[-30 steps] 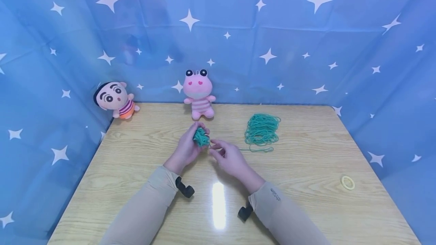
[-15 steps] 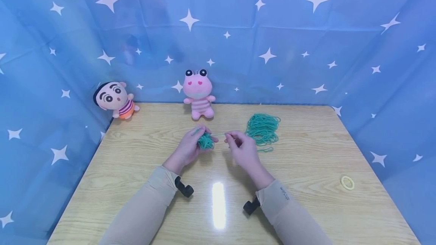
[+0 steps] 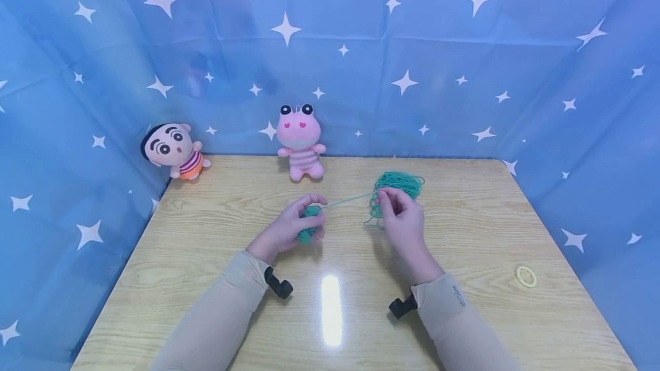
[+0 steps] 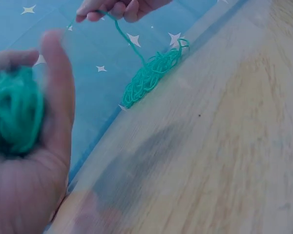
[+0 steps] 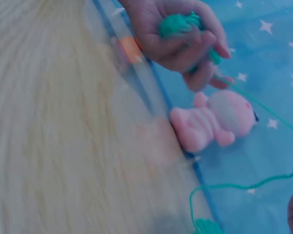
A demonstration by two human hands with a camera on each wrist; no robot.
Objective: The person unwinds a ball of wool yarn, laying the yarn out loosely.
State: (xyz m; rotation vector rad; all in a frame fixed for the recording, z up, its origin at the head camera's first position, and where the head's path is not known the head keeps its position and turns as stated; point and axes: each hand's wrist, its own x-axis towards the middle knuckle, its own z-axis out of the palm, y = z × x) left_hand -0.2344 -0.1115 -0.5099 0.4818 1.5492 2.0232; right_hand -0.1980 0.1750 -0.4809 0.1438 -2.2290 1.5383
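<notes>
My left hand grips a small wound bundle of green yarn, its fingers and thumb around the sides. From that bundle a taut strand runs to my right hand, where thumb and fingertips pinch it. Beyond the right fingers, the same yarn drops in a slack curve to a loose pile of looped green yarn on the table. In the head view the right hand partly covers this pile. Both hands are above the wooden table.
A pink plush toy stands at the table's back edge, and a dark-haired plush doll leans at the back left corner. A pale yellow ring lies on the right. A blue starry curtain surrounds the table.
My right hand has moved right, away from the left, drawing the strand out longer toward the pile. The left hand has turned the bundle, staying in nearly the same place.
</notes>
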